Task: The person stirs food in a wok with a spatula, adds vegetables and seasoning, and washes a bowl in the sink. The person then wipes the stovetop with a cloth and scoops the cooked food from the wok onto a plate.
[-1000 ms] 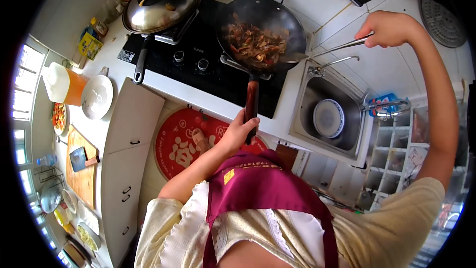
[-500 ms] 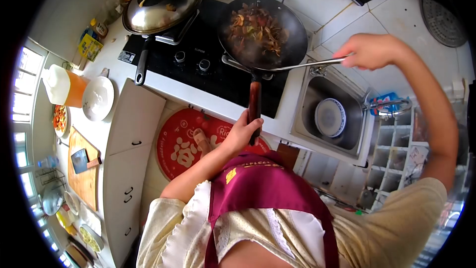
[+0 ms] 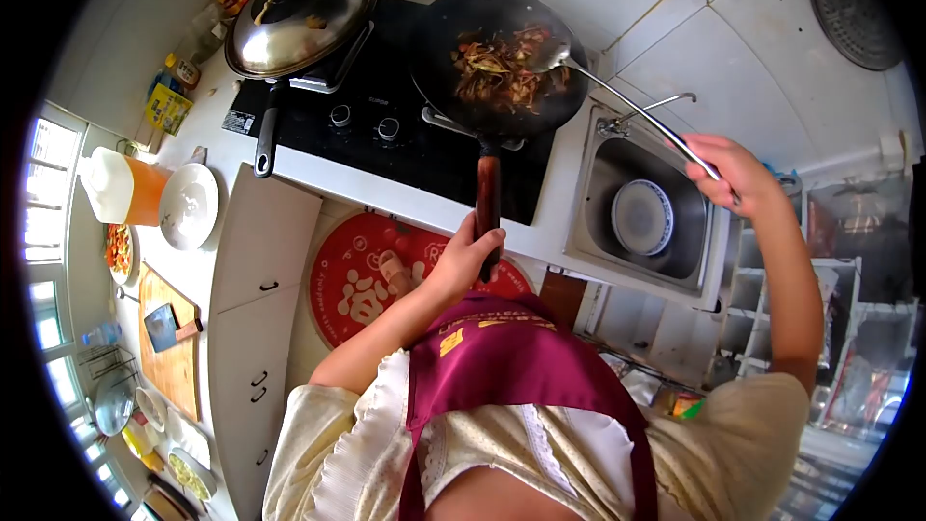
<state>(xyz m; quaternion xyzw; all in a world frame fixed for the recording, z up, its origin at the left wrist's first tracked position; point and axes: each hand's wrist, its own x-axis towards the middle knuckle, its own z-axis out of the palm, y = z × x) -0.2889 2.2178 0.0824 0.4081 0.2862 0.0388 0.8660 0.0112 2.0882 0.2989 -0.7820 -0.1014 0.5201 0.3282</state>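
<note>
My left hand (image 3: 467,257) is wrapped round the brown wooden handle (image 3: 489,195) of a black wok (image 3: 439,63) on the stove's right burner. Dark, glossy cooked food (image 3: 497,72) lies in the wok, with some steam over it. My right hand (image 3: 725,174), over the sink's right side, grips the end of a long metal spatula (image 3: 641,114). The spatula's blade rests at the right part of the food, inside the wok.
Left of the wok stands a lidded pan (image 3: 301,24), its handle jutting past the stove edge. A sink (image 3: 603,217) with a bowl (image 3: 642,217) is at the right. The left counter bears a plate (image 3: 189,206), jug (image 3: 145,188), cutting board (image 3: 164,367) and cleaver (image 3: 164,328).
My right hand has moved lower, and the spatula's blade has gone from the wok's near right rim up into the food. The food has shifted in the wok. My left hand keeps its grip.
</note>
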